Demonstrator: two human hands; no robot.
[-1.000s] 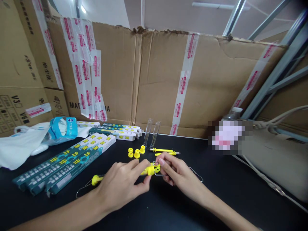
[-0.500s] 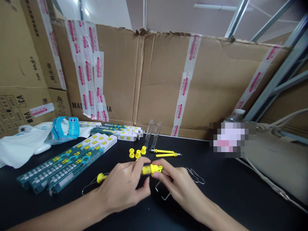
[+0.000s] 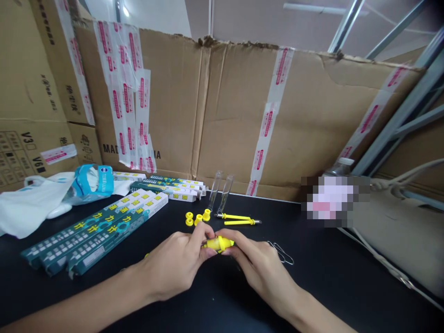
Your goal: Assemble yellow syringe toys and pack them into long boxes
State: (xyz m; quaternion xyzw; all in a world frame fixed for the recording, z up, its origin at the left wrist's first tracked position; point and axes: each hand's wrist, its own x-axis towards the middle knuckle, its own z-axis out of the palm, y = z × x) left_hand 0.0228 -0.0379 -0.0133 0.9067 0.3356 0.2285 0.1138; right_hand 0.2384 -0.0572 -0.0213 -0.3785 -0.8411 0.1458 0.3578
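Observation:
Both hands meet in front of me on a spring scale [image 3: 214, 243], a tube with yellow end parts. My left hand [image 3: 175, 263] is closed around the tube, which it mostly covers; a bit of the far yellow end peeks out behind the wrist. The fingers of my right hand [image 3: 255, 259] pinch the yellow cap [image 3: 225, 243] at the near end. Beyond the hands lie several small yellow caps [image 3: 199, 219], two clear tubes [image 3: 225, 194] leaning upright, and two yellow rods [image 3: 239, 222] with metal ends. Bent wire hooks [image 3: 282, 253] rest right of my right hand.
Long green and white printed boxes [image 3: 100, 231] lie at the left, with more boxes [image 3: 173, 187] behind. A blue packet [image 3: 93, 180] and white bag [image 3: 31, 199] are at far left. Cardboard [image 3: 229, 115] walls the back. A bottle [image 3: 331, 196] and beige bag [image 3: 398, 231] stand right.
My left hand's thumb and fingers have closed in by the yellow cap, near my right hand. The wire hook under my right hand is now hidden, and the tube's far end shows less.

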